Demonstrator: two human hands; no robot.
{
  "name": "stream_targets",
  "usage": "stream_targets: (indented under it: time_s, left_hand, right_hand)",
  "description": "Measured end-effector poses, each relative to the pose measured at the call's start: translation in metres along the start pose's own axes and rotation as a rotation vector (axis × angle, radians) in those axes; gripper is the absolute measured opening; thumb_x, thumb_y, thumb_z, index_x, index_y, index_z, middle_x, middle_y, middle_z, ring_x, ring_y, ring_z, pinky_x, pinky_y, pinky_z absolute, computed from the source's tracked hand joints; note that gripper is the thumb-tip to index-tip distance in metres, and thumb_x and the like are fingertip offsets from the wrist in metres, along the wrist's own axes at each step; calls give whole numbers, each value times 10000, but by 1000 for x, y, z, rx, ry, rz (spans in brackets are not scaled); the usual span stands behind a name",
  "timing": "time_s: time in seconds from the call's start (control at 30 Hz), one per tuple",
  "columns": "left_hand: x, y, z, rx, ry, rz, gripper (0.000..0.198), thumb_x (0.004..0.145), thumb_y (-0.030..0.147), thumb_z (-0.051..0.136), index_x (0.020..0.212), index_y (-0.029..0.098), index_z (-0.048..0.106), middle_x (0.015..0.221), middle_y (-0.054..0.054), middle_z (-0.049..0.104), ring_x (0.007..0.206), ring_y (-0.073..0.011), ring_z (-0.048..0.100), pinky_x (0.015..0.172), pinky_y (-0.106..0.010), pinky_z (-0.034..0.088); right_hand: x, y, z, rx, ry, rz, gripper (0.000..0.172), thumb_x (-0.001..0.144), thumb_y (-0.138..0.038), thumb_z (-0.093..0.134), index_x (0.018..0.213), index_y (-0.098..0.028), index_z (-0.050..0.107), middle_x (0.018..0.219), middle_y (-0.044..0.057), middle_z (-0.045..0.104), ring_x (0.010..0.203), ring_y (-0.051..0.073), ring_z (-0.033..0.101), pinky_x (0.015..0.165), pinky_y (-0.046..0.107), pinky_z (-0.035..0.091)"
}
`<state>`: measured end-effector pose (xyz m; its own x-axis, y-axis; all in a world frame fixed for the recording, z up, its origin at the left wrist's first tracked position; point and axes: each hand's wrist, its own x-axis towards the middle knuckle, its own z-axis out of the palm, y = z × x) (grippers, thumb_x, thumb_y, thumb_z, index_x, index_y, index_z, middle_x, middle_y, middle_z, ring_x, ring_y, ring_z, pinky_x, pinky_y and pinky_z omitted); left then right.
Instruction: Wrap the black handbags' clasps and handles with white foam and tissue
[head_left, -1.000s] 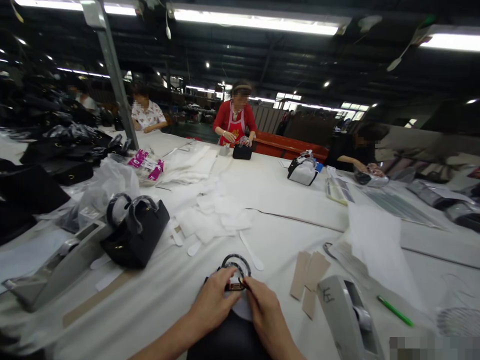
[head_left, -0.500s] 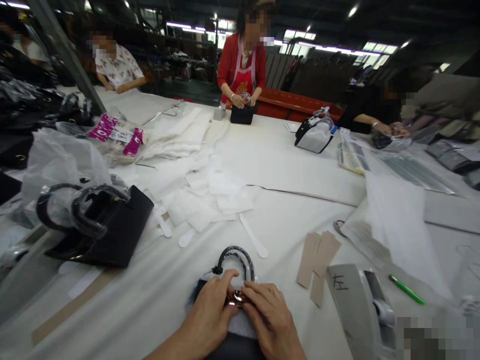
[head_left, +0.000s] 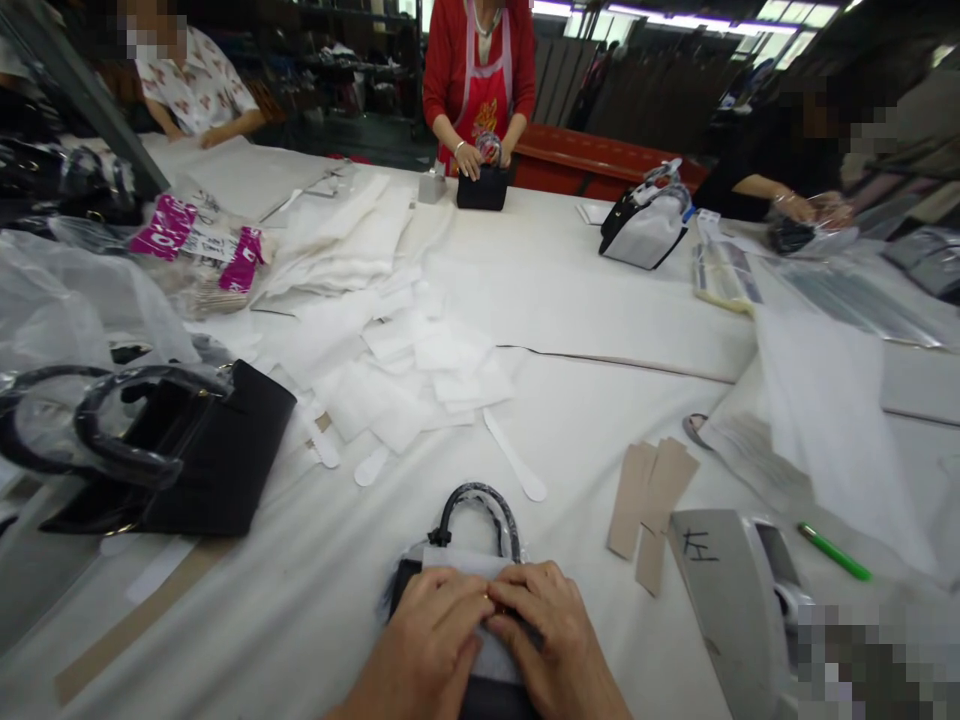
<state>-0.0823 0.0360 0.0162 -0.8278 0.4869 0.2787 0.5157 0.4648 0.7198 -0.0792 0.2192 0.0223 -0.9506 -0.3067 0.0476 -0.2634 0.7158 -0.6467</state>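
Note:
A small black handbag (head_left: pixel 495 702) lies in front of me at the bottom middle. Its wrapped handle (head_left: pixel 480 488) arches away from me under clear plastic. Thin white padding (head_left: pixel 463 560) covers part of the bag around its gold clasp (head_left: pixel 490 602). My left hand (head_left: pixel 444 622) is closed over the clasp from the left, fingers bent together. From the right, my right hand (head_left: pixel 546 622) pinches at the same clasp, its fingertips meeting those of my left. Most of the clasp is hidden beneath my fingers.
Left stands another black handbag (head_left: pixel 202 450) with wrapped handles. White padding pieces (head_left: pixel 420 375) are scattered beyond my hands. To the right are brown card strips (head_left: pixel 649 495), a grey tape dispenser (head_left: pixel 709 590) and a green pen (head_left: pixel 834 552). Co-workers handle bags across the table.
My fingers have closed over the clasp, which showed more plainly before. White padding now lies higher behind my fingers, towards the handle. The view has tilted downward.

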Motion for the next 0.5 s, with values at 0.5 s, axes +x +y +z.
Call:
stream_targets:
  time_s: [0.5]
  left_hand:
    - [-16,-9,-6,376,31,290,364,944,89,296,1098,151,620,1124,-76,682,1040,-182,628,982,-328,473]
  right_hand:
    - [-10,-2,-11,77,72,33,212,911,-262,559,1106,-260,642,1122,70,666,1000,213,613,871,365,516]
